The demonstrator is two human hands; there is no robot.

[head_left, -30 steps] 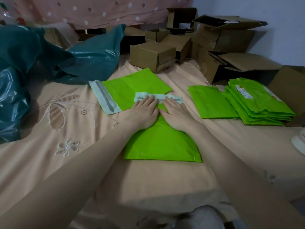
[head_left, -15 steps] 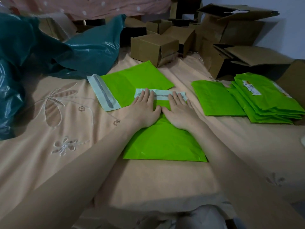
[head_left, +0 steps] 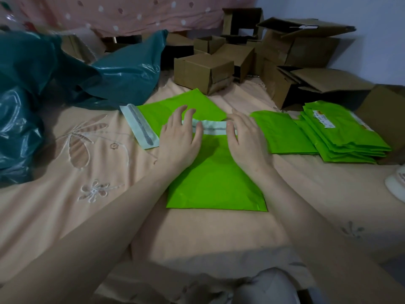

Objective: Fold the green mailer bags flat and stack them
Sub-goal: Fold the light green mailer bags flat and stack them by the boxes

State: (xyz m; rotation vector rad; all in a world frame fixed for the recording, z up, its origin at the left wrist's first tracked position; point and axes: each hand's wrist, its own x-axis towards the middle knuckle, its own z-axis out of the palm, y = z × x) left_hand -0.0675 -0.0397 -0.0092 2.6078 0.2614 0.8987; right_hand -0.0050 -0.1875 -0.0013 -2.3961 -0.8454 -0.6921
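Note:
A bright green mailer bag (head_left: 215, 183) lies flat on the peach bedspread in front of me, its pale adhesive flap (head_left: 213, 127) at the far end. My left hand (head_left: 179, 138) and my right hand (head_left: 246, 139) hover over the bag's far end on either side of the flap, fingers spread and relaxed, fingertips at the flap. A second green bag (head_left: 175, 113) with a white sealing strip (head_left: 140, 126) lies behind, partly under the first. At the right sit a single flat green bag (head_left: 282, 132) and a stack of green bags (head_left: 344, 132).
Teal plastic sacks (head_left: 65, 77) are heaped at the left. Several brown cardboard boxes (head_left: 203, 72) crowd the back and right. A white object (head_left: 396, 183) sits at the right edge. The embroidered bedspread (head_left: 92, 163) covers the whole surface.
Both hands have slid apart and lifted toward the bag's flap end; before, they pressed side by side on the bag's middle. The flap is now exposed between them.

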